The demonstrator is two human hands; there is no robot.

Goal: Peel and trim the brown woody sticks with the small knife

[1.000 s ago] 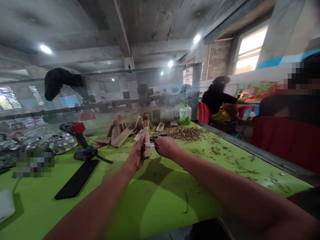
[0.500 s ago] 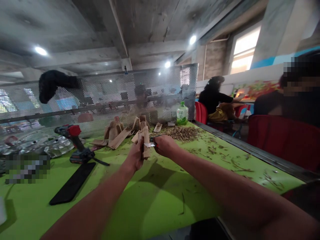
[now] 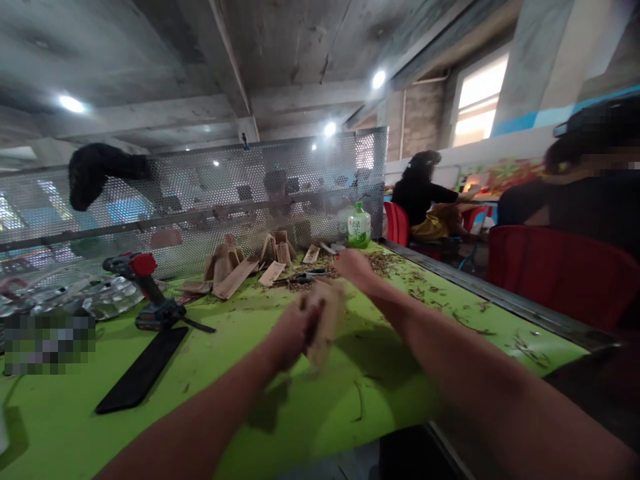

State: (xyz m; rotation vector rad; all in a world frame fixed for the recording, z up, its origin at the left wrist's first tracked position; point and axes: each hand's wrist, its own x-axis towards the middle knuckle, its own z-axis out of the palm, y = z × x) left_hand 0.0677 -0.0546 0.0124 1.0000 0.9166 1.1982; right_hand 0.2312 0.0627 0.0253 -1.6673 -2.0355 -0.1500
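A pale wooden piece (image 3: 327, 320), blurred by motion, is gripped in my left hand (image 3: 290, 333) above the green table. Farther off and to the right, my right hand (image 3: 354, 268) is closed around a knife (image 3: 329, 249). Its silvery blade points left; the fingers hide most of the handle. Between the hands and the mesh panel, a dark-handled tool (image 3: 305, 276) lies on wood shavings. Several more wooden pieces (image 3: 236, 277) stand and lie behind it, with one flat piece (image 3: 273, 274) nearest the tool.
To the left are a red-and-black cordless drill (image 3: 150, 287), a long black slab (image 3: 143, 370) and clear plastic packaging (image 3: 113, 293). A green-capped bottle (image 3: 359, 228) stands at the back by the perforated metal panel (image 3: 200, 213). Two people sit beyond the table's right edge.
My left hand has brought the wooden piece nearer and to the right. My right hand has drawn the knife off the wood, farther away and right. The dark-handled tool now shows.
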